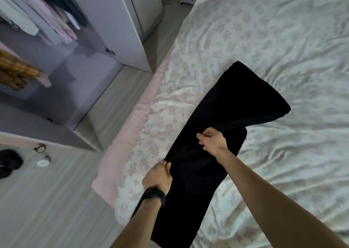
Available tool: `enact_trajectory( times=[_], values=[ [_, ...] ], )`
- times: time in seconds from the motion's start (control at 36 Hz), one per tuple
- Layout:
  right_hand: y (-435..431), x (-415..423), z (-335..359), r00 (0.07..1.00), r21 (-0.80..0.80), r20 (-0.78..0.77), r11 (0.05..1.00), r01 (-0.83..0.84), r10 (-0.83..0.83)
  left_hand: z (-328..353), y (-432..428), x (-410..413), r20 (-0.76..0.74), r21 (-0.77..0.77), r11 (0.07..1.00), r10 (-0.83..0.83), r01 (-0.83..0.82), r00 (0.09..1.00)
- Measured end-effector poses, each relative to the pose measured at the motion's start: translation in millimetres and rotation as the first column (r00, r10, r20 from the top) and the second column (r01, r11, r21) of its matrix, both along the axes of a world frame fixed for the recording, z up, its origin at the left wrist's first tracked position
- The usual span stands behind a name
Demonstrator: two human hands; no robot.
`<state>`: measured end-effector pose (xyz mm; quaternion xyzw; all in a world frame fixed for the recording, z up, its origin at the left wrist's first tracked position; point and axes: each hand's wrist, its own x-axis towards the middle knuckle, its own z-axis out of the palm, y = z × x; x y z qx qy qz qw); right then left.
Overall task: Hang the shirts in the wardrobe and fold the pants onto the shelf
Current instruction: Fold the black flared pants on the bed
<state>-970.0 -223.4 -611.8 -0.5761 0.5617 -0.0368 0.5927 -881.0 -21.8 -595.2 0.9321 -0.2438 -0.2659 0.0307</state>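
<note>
Head view: a pair of black pants (217, 134) lies lengthwise on the bed (273, 49), close to its left edge, running from the near edge toward the middle of the bed. The far end of the pants is doubled over and partly raised off the bedding.

Hand state:
- Left hand (157, 176): fingers are curled and pinch the left edge of the pants, just inside the left edge of the bed. A dark wristband (154, 192) sits on the wrist and a thin ring (162, 162) on one finger.
- Right hand (212, 142): closed in a fist round a bunch of cloth near the middle of the pants, at the base of the doubled-over part.

The two hands are near each other, the right one farther up the bed than the left.

Surroundings:
- The bed carries wrinkled, pale flower-print bedding. A pink border (120, 140) runs along its left edge.
- An open wardrobe (113, 21) stands to the left of the bed, across a strip of pale wood floor (56, 200). Light and pink clothes (56, 17) hang inside it, blurred.
- A black item (9, 161) and two small round items (43, 161) lie on the floor in front of the wardrobe; they are too blurred to identify.
</note>
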Motion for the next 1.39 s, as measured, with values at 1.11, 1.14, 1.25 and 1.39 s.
enact_trajectory(
  times=[1.11,1.14,1.25,1.39],
  values=[
    [-248.5,23.5,53.2,0.837,-0.184,0.079,0.818,0.546,-0.541,-11.3,-272.4,88.6,-0.206,-0.111,0.904,-0.427,0.413,0.881],
    [-246.4,36.4,51.9,0.885,-0.102,0.097,0.88,0.464,-0.456,-17.3,-271.5,96.9,-0.306,-0.114,0.927,-0.376,0.359,0.874],
    [-236.0,45.7,30.0,0.911,-0.123,0.096,0.903,0.411,-0.401,-36.7,-281.8,125.4,-0.58,-0.132,0.967,-0.254,0.218,0.774],
    [-221.2,-14.6,0.7,0.696,-0.256,-0.036,0.68,0.687,-0.717,-40.7,-332.6,139.0,-0.659,-0.173,0.962,-0.272,0.211,0.701]
  ],
)
